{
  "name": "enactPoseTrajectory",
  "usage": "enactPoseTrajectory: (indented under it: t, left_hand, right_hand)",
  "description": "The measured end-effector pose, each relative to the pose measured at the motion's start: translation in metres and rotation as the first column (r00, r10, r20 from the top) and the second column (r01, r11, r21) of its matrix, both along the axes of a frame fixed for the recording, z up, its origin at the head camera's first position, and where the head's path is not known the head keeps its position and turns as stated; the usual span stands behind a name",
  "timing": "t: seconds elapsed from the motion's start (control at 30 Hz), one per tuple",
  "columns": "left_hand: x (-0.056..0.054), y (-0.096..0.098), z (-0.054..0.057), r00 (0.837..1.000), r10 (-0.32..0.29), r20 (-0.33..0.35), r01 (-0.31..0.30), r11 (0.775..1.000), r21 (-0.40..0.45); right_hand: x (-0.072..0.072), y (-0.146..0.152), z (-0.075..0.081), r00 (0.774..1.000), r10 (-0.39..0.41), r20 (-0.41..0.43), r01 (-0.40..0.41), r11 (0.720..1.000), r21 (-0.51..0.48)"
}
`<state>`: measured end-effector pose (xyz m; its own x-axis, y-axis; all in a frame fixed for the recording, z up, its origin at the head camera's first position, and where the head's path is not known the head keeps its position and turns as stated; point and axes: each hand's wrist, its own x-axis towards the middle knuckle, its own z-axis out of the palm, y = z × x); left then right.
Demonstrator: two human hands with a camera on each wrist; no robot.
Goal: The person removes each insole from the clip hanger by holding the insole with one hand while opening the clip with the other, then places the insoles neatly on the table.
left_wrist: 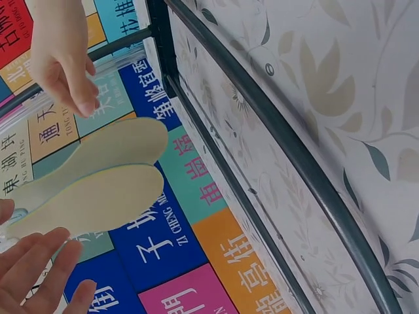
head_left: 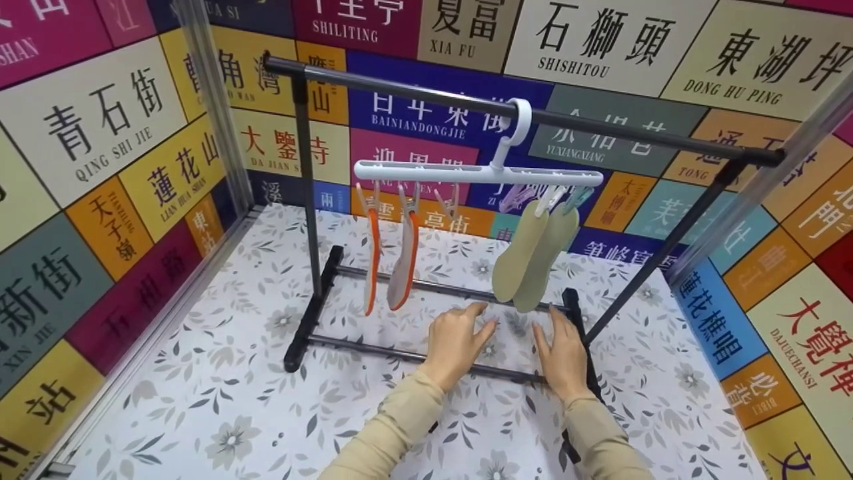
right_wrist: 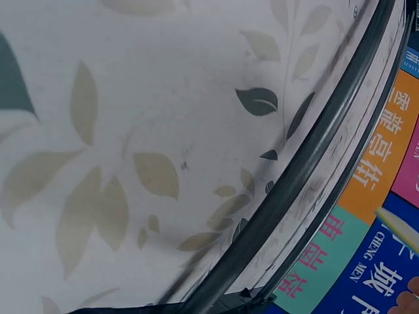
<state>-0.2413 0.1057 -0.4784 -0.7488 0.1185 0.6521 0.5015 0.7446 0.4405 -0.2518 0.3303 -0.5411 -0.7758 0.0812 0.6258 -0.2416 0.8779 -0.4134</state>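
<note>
Two pale yellow-green insoles [head_left: 526, 257] hang side by side by clips from the right half of a white hanger [head_left: 480, 172]. My left hand [head_left: 453, 340] is below and left of them, fingers loosely bent, holding nothing. To their lower right, my right hand [head_left: 563, 353] has its fingers extended upward and is likewise empty. In the left wrist view, the left fingers [left_wrist: 46, 271] lie close beside the lower insole [left_wrist: 98, 199], while the right hand [left_wrist: 65, 59] hangs above the pair. Only fingertips [right_wrist: 407, 302] and an insole edge [right_wrist: 397, 227] show in the right wrist view.
The hanger hooks over the top bar [head_left: 413, 91] of a black rack. Two orange-edged insoles [head_left: 403, 263] hang from its left half, with a pink clip [head_left: 448, 200] beside them. Lower crossbars [head_left: 373, 348] run near the flower-patterned tabletop [head_left: 220, 393]. Sign-covered walls stand behind and beside.
</note>
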Motion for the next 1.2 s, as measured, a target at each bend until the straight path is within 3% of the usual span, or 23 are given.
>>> enactPoseTrajectory:
  t: [0.47,0.7,1.2]
  left_hand:
    - [-0.007,0.011,0.010,0.999,-0.024,-0.022,0.024,0.999,-0.031]
    - [-0.011,0.015,0.017,0.999,-0.025,-0.037,0.023,0.999,-0.036]
    - [-0.015,0.020,0.020,1.000,-0.019,-0.022,0.018,0.999,-0.041]
  right_hand:
    - [-0.028,0.005,0.012,0.999,-0.036,0.013,0.037,0.997,-0.061]
    - [-0.040,0.010,0.014,0.995,-0.097,0.017,0.098,0.992,-0.077]
    - [-0.059,-0.002,0.013,0.975,-0.178,0.134,0.197,0.971,-0.140]
